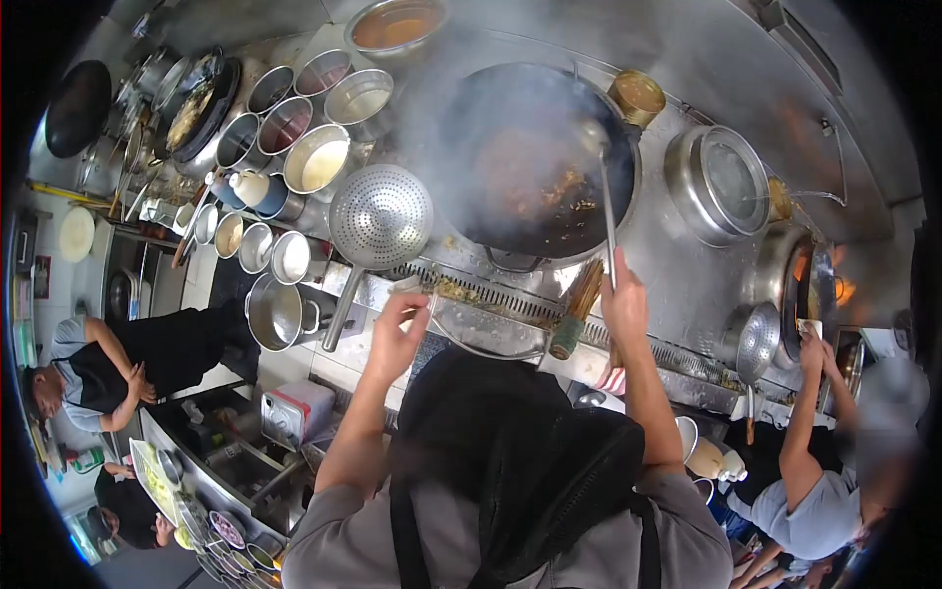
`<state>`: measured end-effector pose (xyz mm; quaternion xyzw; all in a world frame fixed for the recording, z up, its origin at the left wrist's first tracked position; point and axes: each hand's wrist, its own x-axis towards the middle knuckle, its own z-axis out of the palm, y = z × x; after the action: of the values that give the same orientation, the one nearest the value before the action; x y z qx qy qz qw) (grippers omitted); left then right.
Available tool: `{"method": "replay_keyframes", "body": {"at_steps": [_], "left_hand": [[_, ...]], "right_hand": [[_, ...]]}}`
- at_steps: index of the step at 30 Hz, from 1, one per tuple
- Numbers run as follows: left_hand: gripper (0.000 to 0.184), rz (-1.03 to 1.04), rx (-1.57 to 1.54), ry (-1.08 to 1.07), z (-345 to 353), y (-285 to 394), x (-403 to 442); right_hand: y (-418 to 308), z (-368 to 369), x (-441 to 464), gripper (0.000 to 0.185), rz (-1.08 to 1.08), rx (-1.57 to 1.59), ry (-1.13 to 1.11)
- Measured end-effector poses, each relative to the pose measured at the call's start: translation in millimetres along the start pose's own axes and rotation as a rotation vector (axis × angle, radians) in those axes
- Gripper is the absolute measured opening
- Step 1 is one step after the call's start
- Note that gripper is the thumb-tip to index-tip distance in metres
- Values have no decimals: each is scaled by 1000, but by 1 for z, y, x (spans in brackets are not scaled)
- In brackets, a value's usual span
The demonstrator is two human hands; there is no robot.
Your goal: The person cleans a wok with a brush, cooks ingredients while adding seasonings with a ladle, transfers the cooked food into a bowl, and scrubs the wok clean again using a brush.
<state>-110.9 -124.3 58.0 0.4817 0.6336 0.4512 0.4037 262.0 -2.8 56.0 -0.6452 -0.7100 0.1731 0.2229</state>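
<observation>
My right hand is wrapped round the long handle of a ladle, whose bowl is inside the right part of a large black wok. Steam hides much of the wok; brownish food bits show through it. My left hand is at the stove's front edge, fingers curled and pressed together beside a small pale piece like cloth; what they hold, if anything, I cannot make out. A round perforated strainer lies left of the wok, its handle pointing towards me. A bamboo brush leans near my right hand.
Several metal pots of sauces and seasonings stand at the left. A lidded steel pot and a tin can are on the right. Further right, a co-worker works at a flaming wok. Another person stands at left.
</observation>
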Motion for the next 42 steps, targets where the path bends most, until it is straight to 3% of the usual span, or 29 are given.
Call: {"method": "replay_keyframes", "body": {"at_steps": [3, 7, 10, 13, 16, 18, 19, 20, 25, 28, 30, 31, 33, 36, 39, 42], "left_hand": [[14, 1, 26, 51, -11, -4, 9], [14, 77, 63, 13, -19, 8, 34], [14, 229, 135, 29, -47, -5, 61], [13, 235, 151, 159, -95, -21, 94], [14, 154, 237, 265, -148, -41, 146], [18, 244, 315, 317, -171, -51, 186], [20, 298, 352, 344, -180, -54, 207], [22, 294, 390, 345, -188, -61, 226], [29, 245, 654, 291, -211, -94, 282], [39, 240, 795, 176, -232, -140, 308], [35, 136, 871, 112, -225, -116, 312], [37, 218, 932, 36, -231, -142, 330], [39, 139, 1112, -84, -228, -148, 357], [44, 28, 1287, -204, -211, -137, 375], [46, -17, 1319, -222, -205, -136, 381], [47, -40, 1262, -169, -205, -145, 382]], "right_hand": [[6, 11, 30, 57, 34, 41, -6], [21, 38, 39, 64, -241, 150, -49], [13, -7, 10, 68, -198, -210, -303], [-3, -58, -27, 70, -149, -392, -309], [8, -76, -59, 69, -52, -360, -189], [16, -66, -67, 68, 22, -277, -64], [13, -55, -63, 63, -54, -226, -11], [-1, -41, -53, 61, 37, -153, -13], [-101, 19, -33, 60, 463, 208, -149], [-105, 14, -56, 58, 253, 115, -163], [-101, 7, -70, 58, 92, -78, -55], [-94, 4, -74, 58, 131, -171, -49], [-82, 2, -75, 61, 208, -250, -42], [-88, 20, -61, 61, 99, -142, 47], [-172, 27, -23, 60, 473, 265, -76], [-202, 49, -3, 59, 482, 766, -70]]}}
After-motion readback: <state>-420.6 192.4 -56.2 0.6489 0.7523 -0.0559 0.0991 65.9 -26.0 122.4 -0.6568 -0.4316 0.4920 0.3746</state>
